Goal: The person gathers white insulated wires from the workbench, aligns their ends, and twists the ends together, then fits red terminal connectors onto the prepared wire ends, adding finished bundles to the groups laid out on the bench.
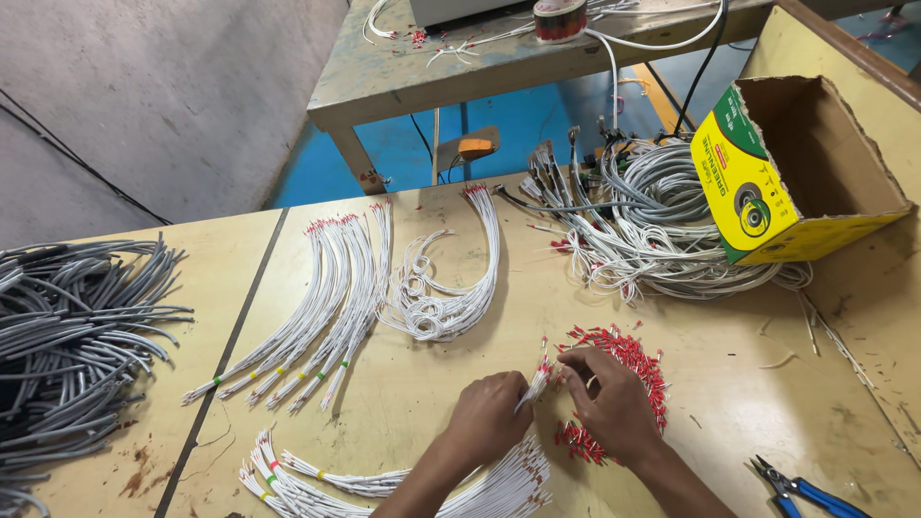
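Yellow-painted wood makes up the table (403, 384), scuffed and stained, with a second workbench (480, 67) behind it over a blue floor. Near the front edge the left hand (489, 414) is pinched shut on a small bunch of thin white wires (537, 379), their red-tipped ends pointing up — the right hand (609, 398) closes its fingertips on those same ends, so the two hands almost touch. Such wires look light and limp, best gripped close to the tips. Just beside the right hand lies a scatter of small red ferrules (628, 350), tiny and likely easy to drop. More finished white wires (499, 484) lie under the wrists, and long bundles (326, 307) fan out to the left. Grey cables (77, 336) pile at the far left. At right a cardboard box (796, 173) lies on its side, open — its flap yellow and green with a round emblem. Blue-handled pliers (801, 489) rest bottom right.
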